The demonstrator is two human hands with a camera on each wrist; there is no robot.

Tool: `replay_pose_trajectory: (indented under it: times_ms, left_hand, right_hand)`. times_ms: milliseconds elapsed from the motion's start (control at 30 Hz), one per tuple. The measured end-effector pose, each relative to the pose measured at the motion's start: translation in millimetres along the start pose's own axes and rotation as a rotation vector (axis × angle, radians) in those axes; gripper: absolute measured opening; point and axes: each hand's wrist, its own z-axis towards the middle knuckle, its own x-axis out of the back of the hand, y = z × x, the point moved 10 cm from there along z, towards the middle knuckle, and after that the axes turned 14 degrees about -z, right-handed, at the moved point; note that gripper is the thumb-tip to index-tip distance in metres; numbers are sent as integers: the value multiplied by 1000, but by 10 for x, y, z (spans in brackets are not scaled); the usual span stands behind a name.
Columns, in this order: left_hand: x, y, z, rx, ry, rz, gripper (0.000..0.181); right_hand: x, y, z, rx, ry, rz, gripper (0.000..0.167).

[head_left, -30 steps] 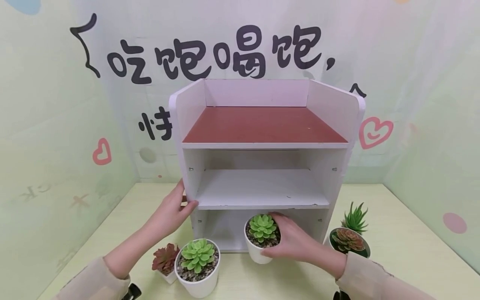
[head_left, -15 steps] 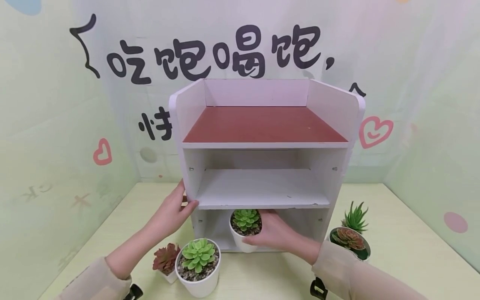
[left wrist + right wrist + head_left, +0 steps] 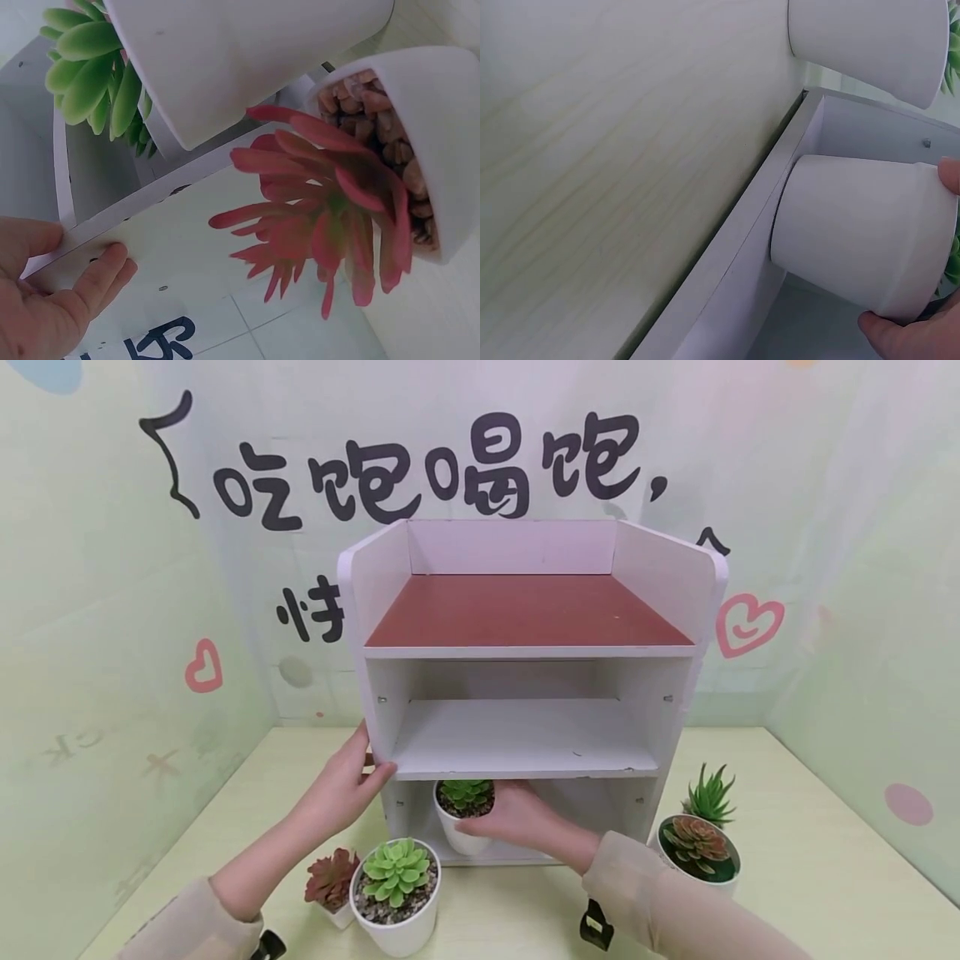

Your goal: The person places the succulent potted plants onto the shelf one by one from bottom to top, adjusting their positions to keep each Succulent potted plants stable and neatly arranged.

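A white shelf unit [image 3: 525,735] with a red-brown top stands in the middle. At its left side panel, my left hand [image 3: 341,785] grips the front edge, thumb in front and fingers along the outer face [image 3: 105,277]. My right hand [image 3: 517,814] holds a green potted succulent [image 3: 461,835] by its white pot's rim, inside the bottom compartment, left of centre. In the right wrist view that pot [image 3: 855,225] stands at the bottom board's front edge, seemingly touching it. The middle board hides the top of the plant.
Left of front, another green succulent in a white pot [image 3: 397,927] stands beside a small red succulent [image 3: 332,878]. To the right are a reddish succulent pot [image 3: 697,852] and a spiky green plant [image 3: 708,795]. Printed fabric walls [image 3: 112,610] enclose the table [image 3: 787,860].
My right hand has carried the potted succulent left and inward, from in front of the shelf unit into its bottom compartment. The left hand has stayed on the side panel.
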Motion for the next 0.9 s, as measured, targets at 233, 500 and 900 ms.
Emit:
replay_pose_trajectory:
  times_ms: [233, 500, 900]
  left_hand:
    - [-6, -7, 13, 0, 0, -10, 63]
    - [-9, -11, 4, -2, 1, -27, 62]
    - [-8, -6, 7, -10, 9, -27, 63]
  right_hand:
    - [-49, 22, 93, -24, 6, 3, 77]
    - [-107, 25, 133, -37, 17, 79, 84]
    - [-117, 28, 141, -18, 37, 122, 81]
